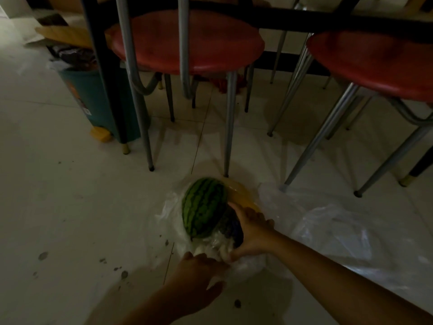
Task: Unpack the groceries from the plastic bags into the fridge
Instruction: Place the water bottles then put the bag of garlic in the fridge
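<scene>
A striped green watermelon [204, 206] lies in an opened clear plastic bag [172, 221] on the tiled floor. Behind it sits something yellow [241, 195], partly hidden. A dark purple bunch, perhaps grapes [230, 227], rests against the melon's right side. My right hand [251, 233] is closed around that dark bunch. My left hand [199, 273] grips the bunched white plastic [215, 248] just below the melon. A second clear plastic bag [332, 228] lies flat to the right. The fridge is out of view.
Two red stools [187, 41] [370, 57] with metal legs stand right behind the bags, under a dark table edge [304, 19]. A teal bin [93, 95] lined with a bag stands at the left. Bare tiled floor spreads to the left, with dark spots.
</scene>
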